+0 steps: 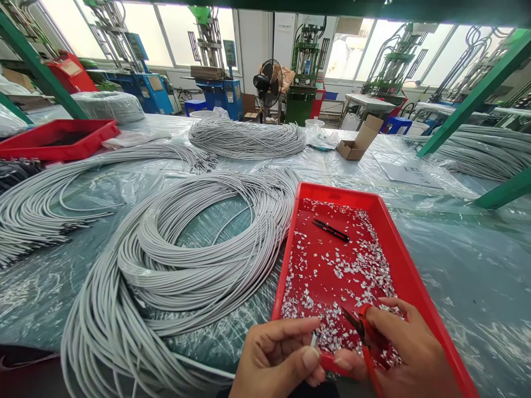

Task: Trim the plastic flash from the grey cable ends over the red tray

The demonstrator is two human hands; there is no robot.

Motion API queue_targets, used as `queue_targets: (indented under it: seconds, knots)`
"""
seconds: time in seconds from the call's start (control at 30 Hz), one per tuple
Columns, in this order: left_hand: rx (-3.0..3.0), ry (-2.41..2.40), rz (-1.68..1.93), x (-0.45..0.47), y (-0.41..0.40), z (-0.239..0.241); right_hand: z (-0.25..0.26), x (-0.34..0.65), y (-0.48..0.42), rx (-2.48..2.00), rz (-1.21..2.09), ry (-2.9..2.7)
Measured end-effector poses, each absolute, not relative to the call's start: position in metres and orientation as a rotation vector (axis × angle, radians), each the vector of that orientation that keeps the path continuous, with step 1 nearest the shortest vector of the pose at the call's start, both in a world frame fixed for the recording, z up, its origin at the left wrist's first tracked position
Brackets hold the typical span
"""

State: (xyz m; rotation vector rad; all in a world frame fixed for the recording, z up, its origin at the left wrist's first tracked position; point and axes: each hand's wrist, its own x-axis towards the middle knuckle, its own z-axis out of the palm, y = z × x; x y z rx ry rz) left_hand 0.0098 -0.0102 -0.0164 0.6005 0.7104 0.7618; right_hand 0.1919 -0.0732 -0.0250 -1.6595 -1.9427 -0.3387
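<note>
A short white cable end (pixel 314 338) sits pinched between thumb and forefinger of the left hand (pixel 280 359), low in the frame at the near rim of a red tray (pixel 409 265). The right hand (pixel 409 359) is closed round red-handled snips (pixel 360 326), dark blades pointing toward the cable end and just beside it, w/ the tip over the tray. Tray floor is strewn w/ silvery-white offcuts (pixel 340 271); a second pair of black snips (pixel 331 230) lies loose toward the far end, apart from both hands. Left of the tray, touching its side, a big coil of grey cables (pixel 182 260) spreads over the plastic-sheeted counter (pixel 468 265). More grey bundles lie beyond: one fanned out at far left (pixel 37 210), one coiled at centre rear (pixel 246 138), another at right (pixel 485 149). A second red tray (pixel 89 135) sits at rear left, a small open cardboard box (pixel 360 141) at rear right. Bkgd: green and blue machines, a black fan (pixel 267 83), bright windows.
</note>
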Motion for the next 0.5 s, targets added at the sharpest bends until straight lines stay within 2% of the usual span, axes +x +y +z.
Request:
queue_targets:
  seconds: [0.07, 0.23, 0.3, 0.37, 0.5]
  knots:
    - [0.586, 0.673, 0.784, 0.010, -0.010, -0.018, -0.023, 0.185, -0.072, -1.682, -0.208, -1.880]
    - [0.606, 0.628, 0.788, 0.012, -0.013, -0.021, -0.005, 0.163, -0.068, -1.749, 0.661, -1.125]
    - [0.672, 0.630, 0.808, 0.013, -0.016, -0.022, 0.003, 0.160, -0.063, -1.690, 0.814, -1.057]
    - [0.745, 0.654, 0.830, 0.015, -0.018, -0.023, 0.008, 0.162, -0.058, -1.698, 0.767, -1.217]
    - [0.879, 0.700, 0.836, 0.016, -0.019, -0.024, 0.006, 0.166, -0.057, -1.691, 0.332, -1.596]
